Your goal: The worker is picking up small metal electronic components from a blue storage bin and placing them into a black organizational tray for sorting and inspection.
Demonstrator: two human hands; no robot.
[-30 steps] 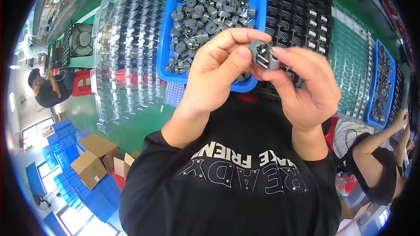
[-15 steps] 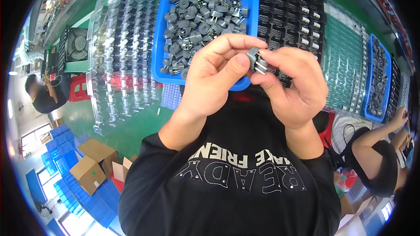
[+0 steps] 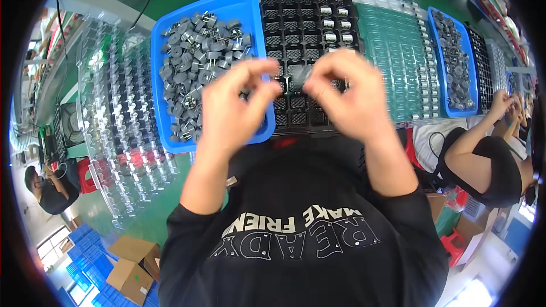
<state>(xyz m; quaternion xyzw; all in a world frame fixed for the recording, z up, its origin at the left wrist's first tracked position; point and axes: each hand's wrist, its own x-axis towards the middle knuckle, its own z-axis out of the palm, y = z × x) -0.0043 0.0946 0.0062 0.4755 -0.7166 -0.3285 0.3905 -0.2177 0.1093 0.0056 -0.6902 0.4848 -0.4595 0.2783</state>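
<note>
A small grey part (image 3: pixel 300 75), blurred by motion, is pinched between the thumb and forefinger of my right hand (image 3: pixel 350 95), over the black compartment tray (image 3: pixel 281 20). My left hand (image 3: pixel 232 105) hovers at the right side of the blue bin (image 3: pixel 156 102). Its thumb and forefinger are apart, with nothing visible between them; the other fingers are partly hidden and smeared. Heaped in the bin are many round grey parts with metal pins (image 3: pixel 207 45). Several silvery-white pieces (image 3: pixel 330 24) sit in the tray's right-hand pockets.
Clear plastic trays (image 3: pixel 122 119) stand left of the bin. A clear tray on green (image 3: pixel 392 51) lies to the right, then a second blue bin (image 3: pixel 471 88) of grey parts. A co-worker's arms (image 3: pixel 480 125) reach in at the far right. Cardboard boxes (image 3: pixel 131 278) are at lower left.
My hands have parted; both held near the grey pinned part before, and now only the right pinches a grey part, over the black tray. The view has shifted, so the bin appears further left.
</note>
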